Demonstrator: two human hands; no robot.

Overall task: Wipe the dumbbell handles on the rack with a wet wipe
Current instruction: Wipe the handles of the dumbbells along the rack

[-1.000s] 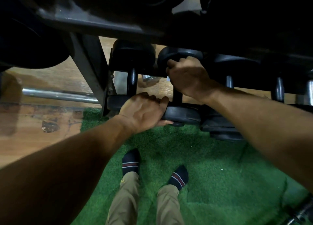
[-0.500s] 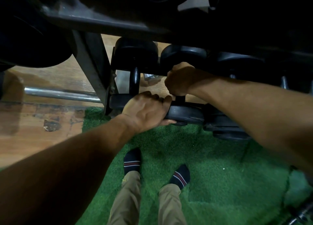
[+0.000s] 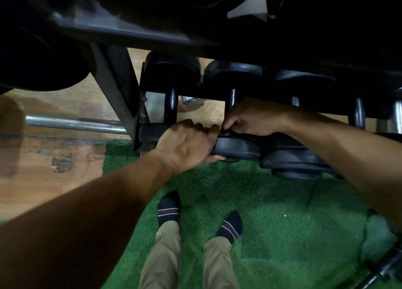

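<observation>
Head view looks down past two bare forearms to the lowest tier of a dumbbell rack (image 3: 113, 86). The left hand (image 3: 185, 145) grips the near head (image 3: 236, 147) of the second dumbbell from the left: its fingers curl over the top of the black disc and the thumb shows beneath it. The right hand (image 3: 250, 119) is closed around that same dumbbell's handle (image 3: 232, 97), low down where the bar meets the near head. Its curled fingers cover most of the bar, so only a short dark stretch shows above the knuckles. A wet wipe cannot be made out; if one is in that fist, the fingers and the dim light hide it.

Just left, another dumbbell (image 3: 170, 105) rests in the rack with its dark handle fully exposed. To the right, further handles (image 3: 359, 112) show as short pale metal bars, their far heads lost in shadow under the tier above and their near heads partly behind the right forearm. The upper part of the picture is almost wholly black, where large weights and the frame merge.

Below the hands, two feet in dark striped socks (image 3: 168, 208) and tan trousers stand on green artificial turf (image 3: 282, 234). A wooden floor (image 3: 43, 158) lies to the left, with a steel bar (image 3: 74, 124) resting on it, its end hidden behind the rack's upright.
</observation>
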